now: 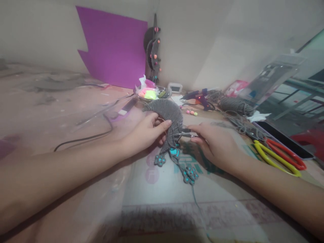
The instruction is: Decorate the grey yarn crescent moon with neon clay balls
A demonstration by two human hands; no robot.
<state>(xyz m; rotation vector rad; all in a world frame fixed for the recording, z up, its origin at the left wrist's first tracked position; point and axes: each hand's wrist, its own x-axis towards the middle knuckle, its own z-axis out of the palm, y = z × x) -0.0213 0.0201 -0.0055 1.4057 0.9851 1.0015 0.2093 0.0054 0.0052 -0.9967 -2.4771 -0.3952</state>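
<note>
A grey yarn-wrapped crescent [169,116] with dangling grey felt flowers dotted turquoise [188,173] lies in the middle of the table. My left hand [145,132] grips the crescent's left inner edge, fingers curled round it. My right hand [215,143] is closed in a pinch on grey yarn strands [186,132] running out from the crescent's right side.
A bowl of neon pom-poms [151,92] stands behind the crescent. A glue gun [199,97], a grey yarn skein [236,106] and loose yarn lie at the right. Yellow and red scissors [278,157] rest near my right forearm. A black cable [86,136] runs on the left. A purple sheet [113,47] leans against the wall.
</note>
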